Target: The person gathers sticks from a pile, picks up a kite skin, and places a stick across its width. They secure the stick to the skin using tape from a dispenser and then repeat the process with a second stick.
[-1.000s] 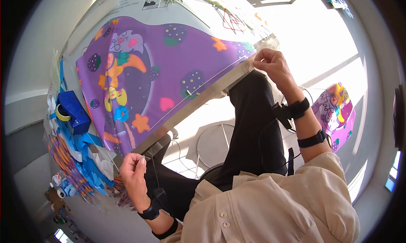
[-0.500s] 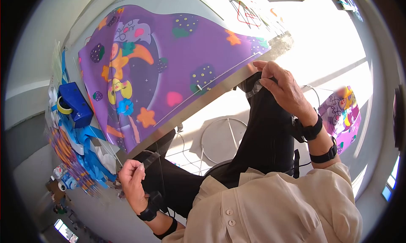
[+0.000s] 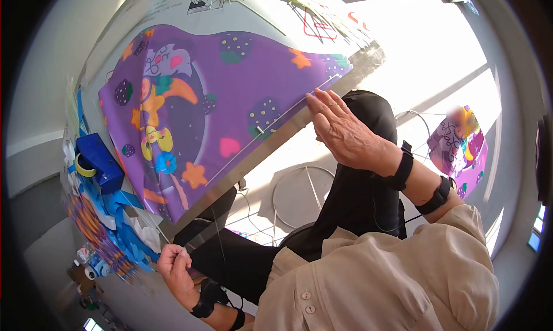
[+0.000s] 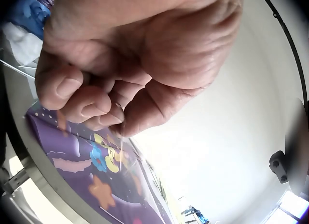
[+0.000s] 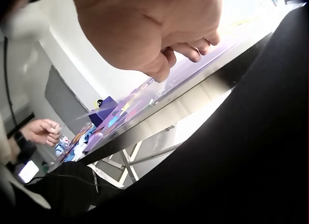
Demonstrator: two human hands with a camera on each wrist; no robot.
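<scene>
The purple sheet is printed with a moon, orange stars, a pink heart and dark berries, its far side wavy, its end nearer the left hand creased. A thin white stick with a small white connector runs along its near side. The sheet lies beyond both hands, its near side between them. The right hand reaches over that side by the stick, fingers mostly straight, thumb close under them; whether it grips anything I cannot tell. The left hand, just off the sheet's corner, has its fingers curled in and pinches a clear strip. Ahead of the left hand sits a blue tape dispenser, with blue ribbons nearer. The white, metal-edged table bears pale strands beyond the right hand; sunlight floods the floor past it
</scene>
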